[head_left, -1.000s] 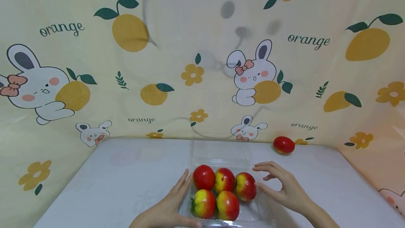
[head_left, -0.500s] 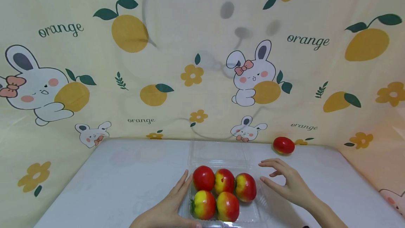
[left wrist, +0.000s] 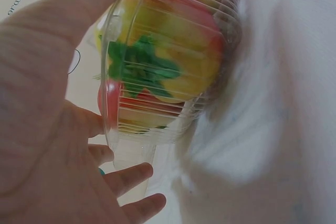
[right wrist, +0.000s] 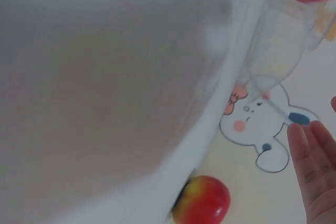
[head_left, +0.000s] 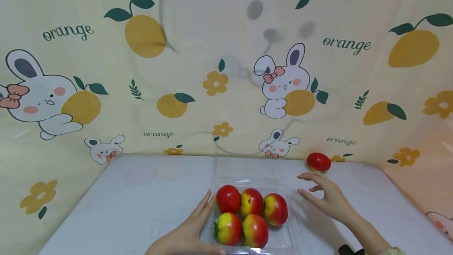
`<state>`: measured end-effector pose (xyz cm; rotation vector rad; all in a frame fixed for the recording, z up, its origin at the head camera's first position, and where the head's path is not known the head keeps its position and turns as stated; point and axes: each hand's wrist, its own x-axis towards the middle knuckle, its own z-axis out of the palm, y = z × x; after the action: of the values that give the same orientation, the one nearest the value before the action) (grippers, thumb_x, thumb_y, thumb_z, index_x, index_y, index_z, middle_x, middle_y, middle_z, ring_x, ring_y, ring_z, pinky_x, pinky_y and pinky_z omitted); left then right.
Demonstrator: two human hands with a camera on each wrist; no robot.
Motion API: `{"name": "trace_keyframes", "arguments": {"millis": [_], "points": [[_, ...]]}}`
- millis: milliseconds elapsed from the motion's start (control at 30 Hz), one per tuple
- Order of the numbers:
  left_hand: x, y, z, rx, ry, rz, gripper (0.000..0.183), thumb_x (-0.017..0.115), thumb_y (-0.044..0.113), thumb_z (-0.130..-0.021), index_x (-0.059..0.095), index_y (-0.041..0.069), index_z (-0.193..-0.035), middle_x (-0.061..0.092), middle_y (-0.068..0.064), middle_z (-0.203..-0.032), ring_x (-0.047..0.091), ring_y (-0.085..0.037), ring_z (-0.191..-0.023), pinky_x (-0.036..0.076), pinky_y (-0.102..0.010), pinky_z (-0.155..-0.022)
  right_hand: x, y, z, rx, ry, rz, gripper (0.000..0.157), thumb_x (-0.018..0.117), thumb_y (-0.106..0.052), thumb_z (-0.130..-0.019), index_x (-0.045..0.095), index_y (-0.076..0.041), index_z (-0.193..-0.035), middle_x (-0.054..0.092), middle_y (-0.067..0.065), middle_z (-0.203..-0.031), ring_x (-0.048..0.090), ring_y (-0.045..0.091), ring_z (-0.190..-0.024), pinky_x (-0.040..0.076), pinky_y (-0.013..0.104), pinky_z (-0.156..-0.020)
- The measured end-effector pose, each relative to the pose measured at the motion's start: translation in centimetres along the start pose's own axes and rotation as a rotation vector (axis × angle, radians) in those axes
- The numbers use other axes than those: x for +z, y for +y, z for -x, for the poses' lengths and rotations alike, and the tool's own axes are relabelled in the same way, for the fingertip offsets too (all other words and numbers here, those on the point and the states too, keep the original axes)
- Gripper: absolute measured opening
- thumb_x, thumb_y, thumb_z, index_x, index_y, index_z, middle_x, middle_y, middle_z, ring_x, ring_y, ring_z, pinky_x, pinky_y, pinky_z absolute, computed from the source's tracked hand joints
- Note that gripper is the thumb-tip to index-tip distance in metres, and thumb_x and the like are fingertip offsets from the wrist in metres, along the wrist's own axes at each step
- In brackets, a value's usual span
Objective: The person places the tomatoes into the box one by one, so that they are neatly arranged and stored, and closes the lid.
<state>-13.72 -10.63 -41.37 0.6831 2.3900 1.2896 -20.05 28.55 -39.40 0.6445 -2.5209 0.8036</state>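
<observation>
The clear plastic box on the table contains five apples. The left hand lies flat against its side. The right hand hovers spread near the loose apple.

White counter below; cartoon backdrop w/ bunnies, oranges, flowers behind & at both sides.

Clear tray holding five red-yellow fruits.
I see a sixth fruit lying apart by the backdrop.
</observation>
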Motion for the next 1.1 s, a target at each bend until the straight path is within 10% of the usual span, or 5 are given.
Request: {"name": "trace_keyframes", "arguments": {"millis": [1100], "points": [[0.1, 0.1, 0.1, -0.001, 0.000, -0.003, 0.115, 0.077, 0.052, -0.073, 0.004, 0.019, -0.156, -0.012, -0.008, -0.162, 0.010, -0.042, -0.145, 0.031, -0.071, -0.101, -0.4, 4.8, -2.0, 0.207, -0.065, 0.060, 0.044, 0.072, -0.020, -0.085, 0.060, -0.001, -0.123, 0.050, 0.026, -0.128, 0.053, 0.042, -0.107, 0.055, 0.054, -0.080]]}}
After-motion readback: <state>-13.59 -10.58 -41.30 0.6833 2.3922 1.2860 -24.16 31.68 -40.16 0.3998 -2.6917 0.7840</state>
